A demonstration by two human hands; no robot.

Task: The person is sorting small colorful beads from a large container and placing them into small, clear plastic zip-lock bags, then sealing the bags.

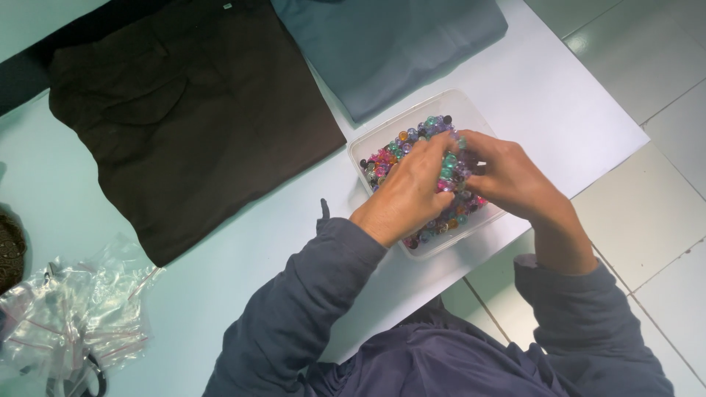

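A clear plastic tub [382,134] full of small coloured beads [415,136] sits near the right edge of the white table [243,242]. Both of my hands are in the tub. My left hand [408,192] reaches in from the lower left, its fingers bent down into the beads. My right hand [507,176] comes in from the right, its fingertips meeting those of the left hand over the beads. The fingertips are pinched together on beads; what exactly they hold is hidden.
Folded dark brown trousers [191,110] lie left of the tub, a folded blue-grey garment [390,40] behind it. Crumpled clear plastic bags [73,309] and black scissors [92,378] lie at the lower left. The table edge and tiled floor [647,206] are at the right.
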